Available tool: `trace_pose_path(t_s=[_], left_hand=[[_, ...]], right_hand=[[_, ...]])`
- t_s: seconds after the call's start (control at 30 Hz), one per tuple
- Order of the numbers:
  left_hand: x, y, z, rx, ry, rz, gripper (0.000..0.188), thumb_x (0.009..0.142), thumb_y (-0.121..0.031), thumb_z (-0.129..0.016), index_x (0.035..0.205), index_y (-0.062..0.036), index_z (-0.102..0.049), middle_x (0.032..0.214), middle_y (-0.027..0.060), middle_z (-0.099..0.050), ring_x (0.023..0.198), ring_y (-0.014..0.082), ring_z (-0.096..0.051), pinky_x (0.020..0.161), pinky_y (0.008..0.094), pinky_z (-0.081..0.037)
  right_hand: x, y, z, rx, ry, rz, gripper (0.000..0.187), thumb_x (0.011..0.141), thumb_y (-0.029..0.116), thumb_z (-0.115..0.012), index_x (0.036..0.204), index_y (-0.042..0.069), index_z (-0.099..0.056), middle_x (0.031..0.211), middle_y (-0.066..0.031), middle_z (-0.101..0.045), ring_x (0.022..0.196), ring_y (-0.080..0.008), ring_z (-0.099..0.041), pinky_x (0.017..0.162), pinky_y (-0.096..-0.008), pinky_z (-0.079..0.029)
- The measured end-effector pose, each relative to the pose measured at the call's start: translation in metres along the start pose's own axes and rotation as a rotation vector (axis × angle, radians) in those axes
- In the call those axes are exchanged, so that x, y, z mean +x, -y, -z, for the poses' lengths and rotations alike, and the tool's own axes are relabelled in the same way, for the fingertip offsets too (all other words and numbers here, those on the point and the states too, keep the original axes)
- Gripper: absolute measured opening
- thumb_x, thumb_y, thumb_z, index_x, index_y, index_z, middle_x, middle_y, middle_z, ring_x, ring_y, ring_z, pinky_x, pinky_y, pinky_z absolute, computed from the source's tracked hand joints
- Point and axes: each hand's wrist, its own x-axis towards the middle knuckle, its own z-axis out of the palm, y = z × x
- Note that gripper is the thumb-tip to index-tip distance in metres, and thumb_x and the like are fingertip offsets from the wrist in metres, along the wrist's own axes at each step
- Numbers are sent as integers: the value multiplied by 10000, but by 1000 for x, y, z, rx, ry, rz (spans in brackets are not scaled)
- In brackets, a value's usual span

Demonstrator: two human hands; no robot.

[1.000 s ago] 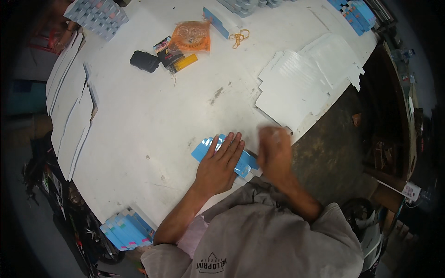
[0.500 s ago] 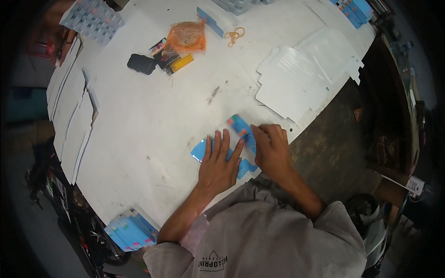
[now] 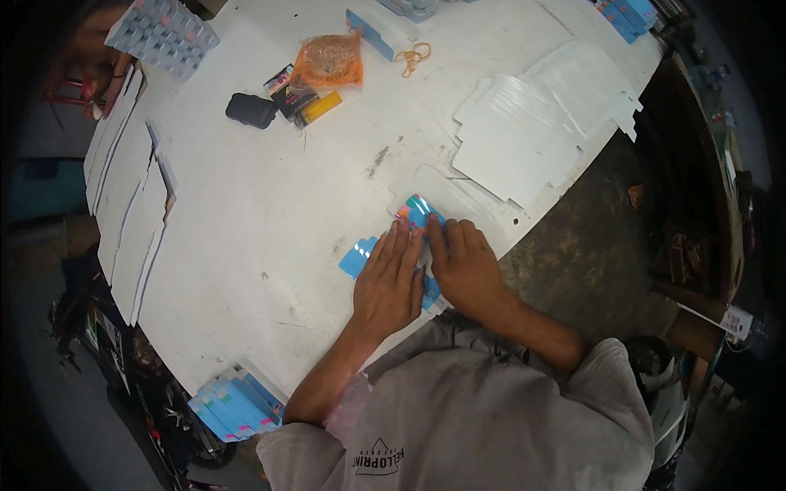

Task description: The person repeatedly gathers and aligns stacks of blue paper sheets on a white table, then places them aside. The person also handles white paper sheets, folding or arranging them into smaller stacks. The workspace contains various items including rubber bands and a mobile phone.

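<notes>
A blue printed carton blank (image 3: 354, 259) lies on the white table near its front edge, partly under both hands. My left hand (image 3: 385, 286) rests flat on the blank, its fingers stretched toward the far side. At the right, my right hand (image 3: 467, 266) presses down on the blank's folded-over panel, whose glossy coloured end shows beyond the fingertips. The fingertips of the two hands almost meet there. Much of the blank's middle is hidden under the hands, and the right thumb cannot be made out.
White flat blanks (image 3: 516, 139) are piled at the right edge. Blue folded cartons (image 3: 237, 405) stand at the near left. Farther back lie an orange bag (image 3: 329, 61), a yellow lighter (image 3: 321, 108), a black case (image 3: 250, 110) and rubber bands (image 3: 412, 57). Another person's arm shows at far left.
The raised panel in my right hand has been folded over to the left and down. My right hand has moved left beside my left hand, which has shifted slightly.
</notes>
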Motion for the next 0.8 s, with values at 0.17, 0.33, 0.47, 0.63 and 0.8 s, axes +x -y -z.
trace_pose_path(t_s=[0.17,0.33,0.47,0.63,0.8], left_hand=[[-3,-2,-5,109,-34,3,686,944,-130,-611,1580,18,-401,1613,380,-331,1496,539,-351,1242,579,-296],[-8,-8,-1,241,111,70,711,874,-125,-651,1548,5,-467,1624,380,-312,1524,547,-288,1249,644,-228],[-9,0,-2,207,49,-61,738,860,-131,-645,1557,8,-450,1633,371,-307,1542,526,-270,1256,637,-211],[-10,0,-10,75,-99,20,709,909,-148,-610,1574,8,-420,1663,283,-333,1565,459,-277,1263,608,-220],[4,-7,3,108,55,38,601,996,-188,-569,1544,28,-450,1652,283,-349,1543,460,-321,1246,597,-258]], right_hand=[[5,-4,18,370,25,-66,432,910,-15,-629,1331,-100,-588,1057,-215,-649,892,-337,-649,722,-379,-533],[11,-1,40,1024,248,-324,309,940,-48,-578,1247,-68,-609,974,-314,-690,897,-484,-702,708,-475,-545],[11,-6,37,1099,249,-350,245,957,-35,-587,1195,-72,-635,923,-297,-700,830,-451,-717,708,-428,-547],[4,-9,44,942,124,-350,286,1000,-30,-609,1281,-57,-654,965,-151,-766,818,-132,-694,731,-293,-549],[5,-52,71,1030,-203,-579,288,1014,7,-600,1287,-63,-659,1051,-132,-764,939,-149,-701,809,-311,-565]])
